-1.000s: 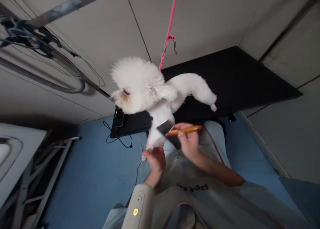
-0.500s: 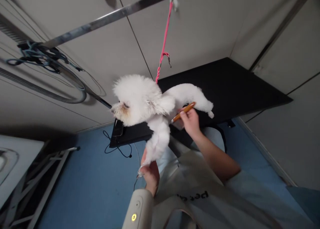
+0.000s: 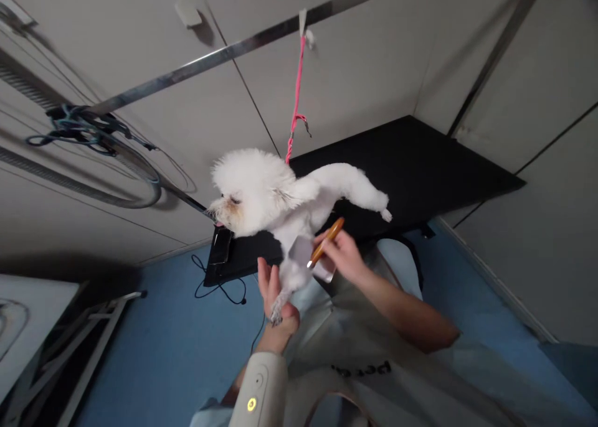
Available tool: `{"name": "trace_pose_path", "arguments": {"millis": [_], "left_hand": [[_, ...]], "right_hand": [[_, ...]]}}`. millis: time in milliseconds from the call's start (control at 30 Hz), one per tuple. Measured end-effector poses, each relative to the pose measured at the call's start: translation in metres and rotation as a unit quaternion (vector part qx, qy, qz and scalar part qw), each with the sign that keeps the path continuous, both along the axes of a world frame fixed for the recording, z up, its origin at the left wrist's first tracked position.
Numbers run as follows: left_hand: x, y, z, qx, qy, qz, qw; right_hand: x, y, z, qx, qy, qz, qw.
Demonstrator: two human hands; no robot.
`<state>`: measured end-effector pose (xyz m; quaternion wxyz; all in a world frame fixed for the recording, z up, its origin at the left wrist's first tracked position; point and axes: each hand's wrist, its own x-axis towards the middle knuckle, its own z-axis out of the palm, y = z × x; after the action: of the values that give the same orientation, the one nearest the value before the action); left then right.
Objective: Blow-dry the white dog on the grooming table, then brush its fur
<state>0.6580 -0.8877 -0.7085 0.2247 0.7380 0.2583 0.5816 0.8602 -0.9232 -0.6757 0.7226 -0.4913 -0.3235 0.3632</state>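
Note:
A fluffy white dog (image 3: 255,190) stands at the edge of a black grooming table (image 3: 448,159), head turned left, a pink grooming loop (image 3: 298,97) rising from its neck. My left hand (image 3: 275,296) is under the dog's front leg, its fingers stretched out; the paw (image 3: 276,312) lies across the palm. My right hand (image 3: 343,256) is closed around the orange wooden handle of a slicker brush (image 3: 329,240). The brush's flat greyish head lies against the upper part of that front leg; its pins are hidden.
A metal bar (image 3: 196,66) crosses above the dog. Dark cords (image 3: 88,128) and a grey hose (image 3: 93,187) hang at left. A phone-like black object (image 3: 220,246) and a looped cable (image 3: 219,290) are at the table's left end. A pale device (image 3: 259,389) sits low in front.
My right hand has brought the slicker brush down and left from the dog's side onto its front leg. My left hand's fingers have opened out under the leg. The view has shifted slightly.

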Motion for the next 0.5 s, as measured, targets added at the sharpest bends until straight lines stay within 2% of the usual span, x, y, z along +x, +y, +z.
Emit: {"name": "trace_pose_path", "arguments": {"millis": [67, 100, 167, 200, 300, 367, 433, 500], "left_hand": [[0.005, 0.016, 0.015, 0.142, 0.094, -0.031, 0.985], [0.009, 0.025, 0.026, 0.186, 0.117, -0.051, 0.974], [0.021, 0.044, 0.052, 0.236, 0.153, -0.108, 0.954], [0.029, 0.054, 0.065, 0.239, 0.176, -0.145, 0.944], [0.056, 0.08, 0.105, 0.15, 0.279, -0.293, 0.902], [0.075, 0.094, 0.127, 0.062, 0.33, -0.364, 0.869], [0.092, 0.105, 0.145, -0.017, 0.377, -0.402, 0.834], [0.107, 0.111, 0.16, -0.077, 0.43, -0.417, 0.797]], "right_hand": [[0.008, -0.001, 0.0, 0.006, 0.019, -0.109, 0.994], [0.011, -0.001, 0.0, 0.018, 0.022, -0.132, 0.991], [0.016, 0.002, -0.003, 0.031, 0.037, -0.11, 0.993], [0.017, 0.003, -0.006, 0.034, 0.054, -0.104, 0.993], [0.019, -0.002, -0.022, 0.027, 0.101, -0.176, 0.979], [0.016, -0.017, -0.036, 0.003, 0.093, -0.176, 0.98], [0.006, -0.041, -0.045, -0.026, 0.081, -0.075, 0.994], [-0.008, -0.063, -0.045, -0.027, 0.065, 0.071, 0.995]]}}
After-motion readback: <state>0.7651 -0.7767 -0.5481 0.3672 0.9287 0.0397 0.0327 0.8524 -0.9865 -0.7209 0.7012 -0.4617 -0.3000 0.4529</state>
